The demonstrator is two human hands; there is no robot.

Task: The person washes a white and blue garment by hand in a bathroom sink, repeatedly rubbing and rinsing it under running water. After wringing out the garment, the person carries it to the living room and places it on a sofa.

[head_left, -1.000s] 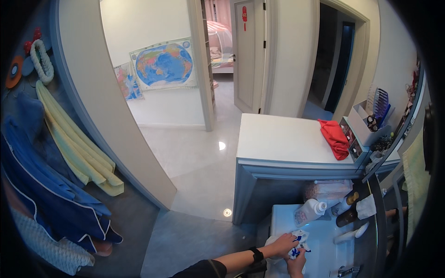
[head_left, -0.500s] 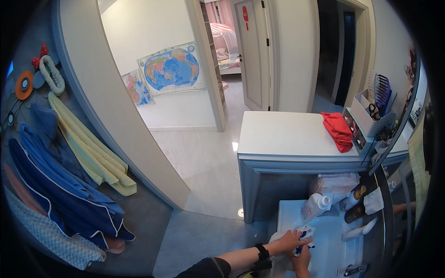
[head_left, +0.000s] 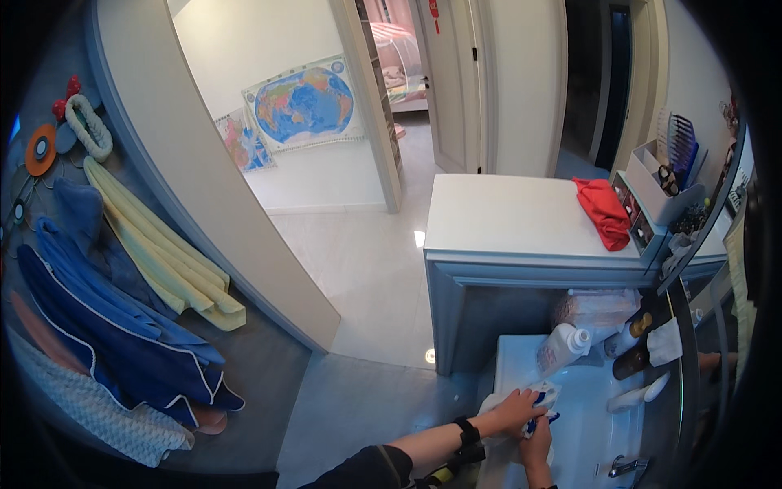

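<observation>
My left hand (head_left: pixel 515 412), with a black band on its wrist, is closed over a white and blue item (head_left: pixel 549 396) above the left side of the white washbasin (head_left: pixel 599 444). My right hand (head_left: pixel 536 448) comes up from the lower edge and grips the same item from the near side. It looks soft or crumpled, but its kind is too small to make out, and my fingers cover much of it. Just beyond my hands a white bottle (head_left: pixel 564 349) stands on the basin's far rim. The chrome faucet (head_left: pixel 627 466) is to the right of my right hand.
Brown bottles (head_left: pixel 631 361), a white cloth (head_left: pixel 665 342) and a white tube-like thing (head_left: pixel 635 398) line the basin's right side. Beyond rises a white-topped cabinet (head_left: pixel 505 216) bearing a red cloth (head_left: pixel 603 213) and an organizer (head_left: pixel 656 191). Towels (head_left: pixel 175 253) hang at left.
The view has tilted down slightly, so the room sits higher in the picture. Both hands stay on the white and blue item and have shifted a little over the basin.
</observation>
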